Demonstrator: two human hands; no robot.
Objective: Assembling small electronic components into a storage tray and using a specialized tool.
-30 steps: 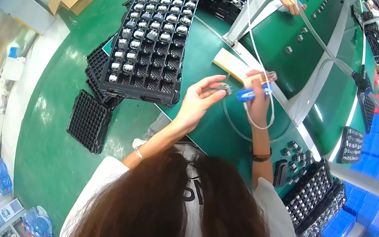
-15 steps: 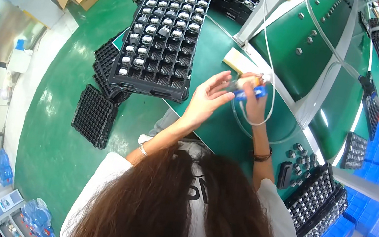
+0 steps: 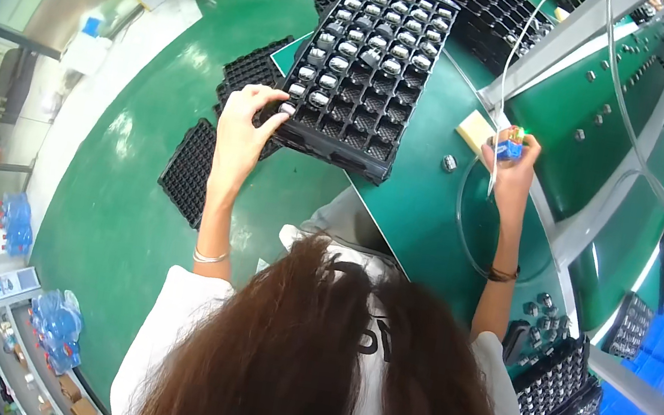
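1. Green workbench [image 3: 426, 214] fills the centre; the work sits within arm's reach of the seated person.
2. Black compartment tray [image 3: 364, 60] lies tilted on the bench's left edge, its near-left corner overhanging. Upper rows hold small silver parts, near rows look empty, probably worked through row by row.
3. More black trays: empties stacked on the floor to the left [image 3: 195, 168], others at the lower right by the bench [image 3: 559, 391], kept off the work area.
4. Left hand [image 3: 242, 128] rests on the tray's near-left corner, fingers curled over the rim, thumb touching a compartment. Whether it pinches a part, cannot tell.
5. Right hand [image 3: 513, 162] is raised over the bench, clenched around a small blue tool [image 3: 512, 146]; a thin tube [image 3: 467, 229] loops from it across the bench.
6. One loose silver part [image 3: 448, 163] lies on the bench between tray and right hand.
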